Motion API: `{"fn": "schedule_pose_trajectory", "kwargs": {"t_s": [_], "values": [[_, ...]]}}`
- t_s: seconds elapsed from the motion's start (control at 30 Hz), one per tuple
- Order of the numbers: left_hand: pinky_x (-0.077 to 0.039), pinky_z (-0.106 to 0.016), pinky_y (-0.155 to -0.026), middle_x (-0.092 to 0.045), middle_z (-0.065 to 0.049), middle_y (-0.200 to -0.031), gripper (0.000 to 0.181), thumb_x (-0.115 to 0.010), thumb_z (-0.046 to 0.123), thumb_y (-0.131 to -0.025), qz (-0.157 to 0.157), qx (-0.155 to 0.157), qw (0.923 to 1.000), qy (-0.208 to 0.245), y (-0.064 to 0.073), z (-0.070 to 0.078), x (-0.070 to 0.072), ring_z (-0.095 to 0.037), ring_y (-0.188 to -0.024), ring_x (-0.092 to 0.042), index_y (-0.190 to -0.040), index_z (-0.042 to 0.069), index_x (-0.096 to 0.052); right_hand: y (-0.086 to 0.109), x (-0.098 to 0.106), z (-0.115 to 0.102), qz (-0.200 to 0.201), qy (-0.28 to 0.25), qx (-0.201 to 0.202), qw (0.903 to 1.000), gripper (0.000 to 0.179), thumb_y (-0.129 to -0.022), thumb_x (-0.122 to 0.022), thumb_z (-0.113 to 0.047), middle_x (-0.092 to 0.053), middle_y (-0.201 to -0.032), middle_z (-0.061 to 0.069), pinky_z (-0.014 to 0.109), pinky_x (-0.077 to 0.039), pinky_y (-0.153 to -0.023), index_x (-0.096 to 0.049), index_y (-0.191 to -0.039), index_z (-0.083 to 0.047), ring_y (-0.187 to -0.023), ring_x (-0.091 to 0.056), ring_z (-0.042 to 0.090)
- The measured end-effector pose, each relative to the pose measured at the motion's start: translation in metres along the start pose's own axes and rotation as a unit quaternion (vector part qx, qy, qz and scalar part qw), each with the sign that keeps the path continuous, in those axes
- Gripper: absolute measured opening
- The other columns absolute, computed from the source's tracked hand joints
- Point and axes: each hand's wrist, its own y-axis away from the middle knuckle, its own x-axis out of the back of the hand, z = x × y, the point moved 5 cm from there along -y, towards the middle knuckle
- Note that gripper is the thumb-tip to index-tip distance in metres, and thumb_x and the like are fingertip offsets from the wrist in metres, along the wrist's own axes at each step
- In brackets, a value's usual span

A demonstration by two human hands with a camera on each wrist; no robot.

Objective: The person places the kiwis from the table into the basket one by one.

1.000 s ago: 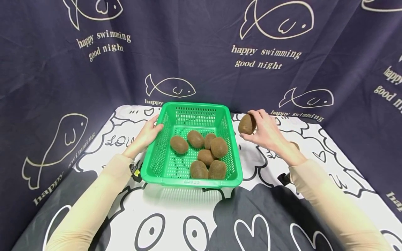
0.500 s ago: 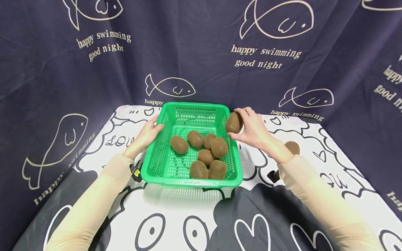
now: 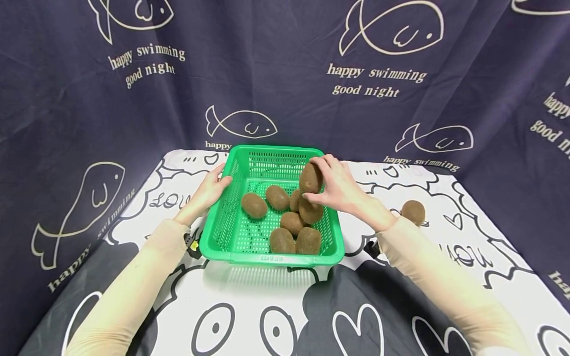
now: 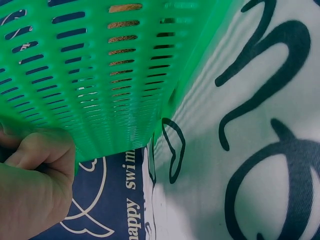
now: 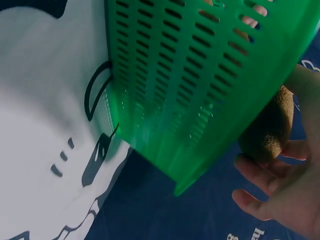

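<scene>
A green perforated plastic basket (image 3: 242,247) stands at the middle of the table with several brown fuzzy kiwis (image 3: 282,241) on its floor, mostly toward its right and front. My left hand (image 3: 211,188) grips the basket's left rim; in the left wrist view its curled fingers (image 4: 47,150) show against the rim. Over the right rim reaches my right hand (image 3: 338,185), holding one kiwi (image 3: 310,178) between thumb and fingers above the others. In the right wrist view that kiwi (image 5: 272,127) is partly hidden behind the basket's rim.
One more kiwi (image 3: 413,212) lies on the table to the right of the basket, close to my right forearm. A black-and-white patterned cloth (image 3: 249,306) covers the table. Behind it hangs a dark blue curtain (image 3: 285,64) printed with fish.
My right hand has carried its kiwi leftward, from beside the basket to over its right part. The kiwi on the table, earlier mostly behind my forearm, now shows fully. The left hand stays put.
</scene>
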Motion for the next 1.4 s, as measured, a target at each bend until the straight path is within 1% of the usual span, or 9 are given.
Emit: {"fn": "schedule_pose_trajectory", "kwargs": {"t_s": [0.13,0.3,0.43,0.6,0.77,1.0,1.23,1.33,1.4], "values": [[-0.061,-0.040,-0.076,-0.052,-0.037,-0.127,0.056,-0.038,0.010,-0.101,0.000,-0.002,1.0000,0.004,-0.003,-0.003,0.001,-0.030,-0.088,-0.065,-0.153,0.001,-0.018,-0.003,-0.005,-0.008,-0.014,-0.007,0.012,0.9998,0.076,-0.069,-0.083,-0.036,-0.055,-0.118,0.016,0.052,-0.042,-0.090,-0.051,-0.129,-0.002,-0.107,-0.054,0.033],[-0.061,-0.038,-0.073,-0.054,-0.034,-0.125,0.056,-0.038,0.014,-0.102,0.003,-0.009,0.9999,0.006,-0.013,-0.019,0.002,-0.025,-0.085,-0.066,-0.154,0.007,-0.019,-0.003,-0.011,-0.017,-0.033,-0.016,0.027,0.9990,0.077,-0.069,-0.083,-0.036,-0.055,-0.117,0.016,0.052,-0.045,-0.087,-0.051,-0.131,-0.003,-0.104,-0.055,0.032],[-0.061,-0.037,-0.074,-0.054,-0.032,-0.127,0.057,-0.038,0.017,-0.102,0.007,-0.011,0.9999,-0.004,-0.016,-0.025,0.003,-0.027,-0.088,-0.066,-0.155,0.010,-0.017,-0.003,-0.016,-0.022,-0.040,-0.013,0.046,0.9980,0.077,-0.070,-0.083,-0.039,-0.055,-0.115,0.016,0.051,-0.047,-0.085,-0.051,-0.130,-0.003,-0.100,-0.057,0.031],[-0.061,-0.035,-0.074,-0.053,-0.032,-0.130,0.058,-0.038,0.017,-0.102,0.010,-0.012,0.9998,-0.007,-0.018,-0.026,0.003,-0.030,-0.093,-0.065,-0.155,0.010,-0.015,-0.004,-0.021,-0.027,-0.050,-0.009,0.057,0.9971,0.075,-0.070,-0.081,-0.042,-0.056,-0.113,0.013,0.049,-0.049,-0.083,-0.052,-0.129,-0.005,-0.097,-0.056,0.028],[-0.060,-0.032,-0.075,-0.052,-0.031,-0.133,0.057,-0.038,0.015,-0.102,0.011,-0.008,0.9999,-0.008,-0.017,-0.024,0.003,-0.029,-0.094,-0.064,-0.155,0.009,-0.018,-0.004,-0.024,-0.031,-0.063,-0.010,0.061,0.9961,0.076,-0.071,-0.080,-0.044,-0.056,-0.116,0.013,0.048,-0.047,-0.087,-0.052,-0.130,-0.005,-0.102,-0.054,0.026],[-0.057,-0.050,-0.086,-0.049,-0.035,-0.134,0.057,-0.039,0.009,-0.100,0.007,-0.005,1.0000,0.003,-0.008,-0.008,0.002,-0.040,-0.099,-0.062,-0.153,0.002,-0.019,-0.002,-0.028,-0.036,-0.080,-0.008,0.061,0.9949,0.075,-0.072,-0.079,-0.044,-0.055,-0.116,0.011,0.048,-0.045,-0.088,-0.052,-0.130,-0.007,-0.102,-0.054,0.024],[-0.059,-0.043,-0.082,-0.051,-0.031,-0.134,0.058,-0.040,0.015,-0.101,0.013,-0.011,0.9998,-0.010,-0.016,-0.023,0.003,-0.035,-0.097,-0.064,-0.155,0.008,-0.018,-0.001,-0.032,-0.039,-0.097,-0.016,0.057,0.9935,0.074,-0.078,-0.074,-0.048,-0.055,-0.123,0.012,0.049,-0.043,-0.094,-0.050,-0.135,-0.007,-0.111,-0.053,0.024],[-0.060,-0.040,-0.079,-0.052,-0.031,-0.131,0.058,-0.040,0.015,-0.101,0.015,-0.018,0.9996,-0.015,-0.018,-0.026,0.003,-0.036,-0.096,-0.064,-0.154,0.009,-0.019,-0.001,-0.027,-0.037,-0.085,-0.026,0.055,0.9945,0.070,-0.082,-0.070,-0.048,-0.056,-0.124,0.011,0.048,-0.043,-0.094,-0.050,-0.136,-0.009,-0.113,-0.052,0.023],[-0.061,-0.041,-0.078,-0.054,-0.031,-0.129,0.057,-0.040,0.014,-0.100,0.017,-0.023,0.9995,-0.013,-0.018,-0.026,0.003,-0.036,-0.094,-0.064,-0.154,0.008,-0.022,0.000,-0.022,-0.034,-0.069,-0.033,0.056,0.9955,0.066,-0.084,-0.069,-0.046,-0.056,-0.122,0.010,0.047,-0.044,-0.091,-0.051,-0.135,-0.009,-0.108,-0.053,0.023]]}}
